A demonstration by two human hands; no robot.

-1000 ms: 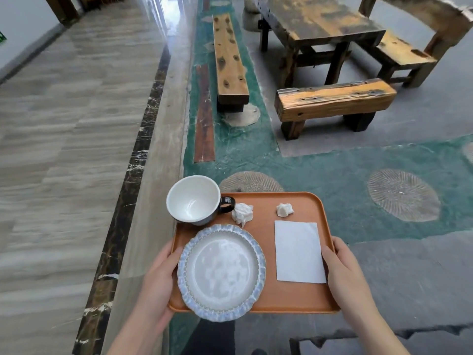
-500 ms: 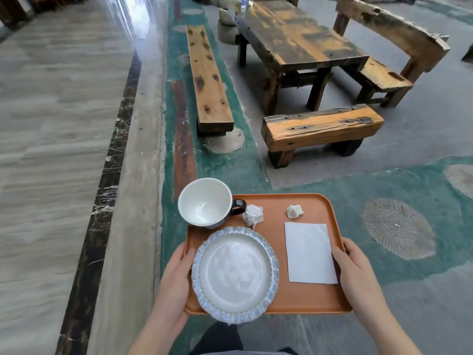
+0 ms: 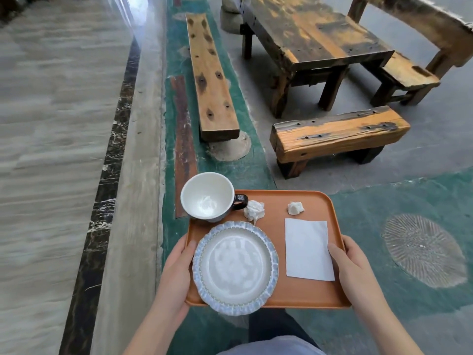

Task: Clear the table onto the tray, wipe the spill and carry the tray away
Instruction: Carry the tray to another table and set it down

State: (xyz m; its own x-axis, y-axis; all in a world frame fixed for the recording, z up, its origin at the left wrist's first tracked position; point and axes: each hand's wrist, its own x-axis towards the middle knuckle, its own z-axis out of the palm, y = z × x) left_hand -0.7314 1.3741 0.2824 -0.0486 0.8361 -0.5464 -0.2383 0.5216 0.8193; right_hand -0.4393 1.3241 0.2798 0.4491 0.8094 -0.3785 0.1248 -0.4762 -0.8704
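Hands (image 3: 263,275) clamped on opposite tray (image 3: 302,294) edges, thumbs atop.

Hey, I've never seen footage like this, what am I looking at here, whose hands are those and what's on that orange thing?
No machine here: a person wears a camera on the head, looking forward and down, so you see their own two hands. The left hand and right hand grip the sides of an orange tray, held up above the floor. On it sit an empty white cup with a dark handle, a blue-rimmed plate overhanging the near edge, a flat white napkin and two crumpled tissues. Ahead stand a wooden table and benches.
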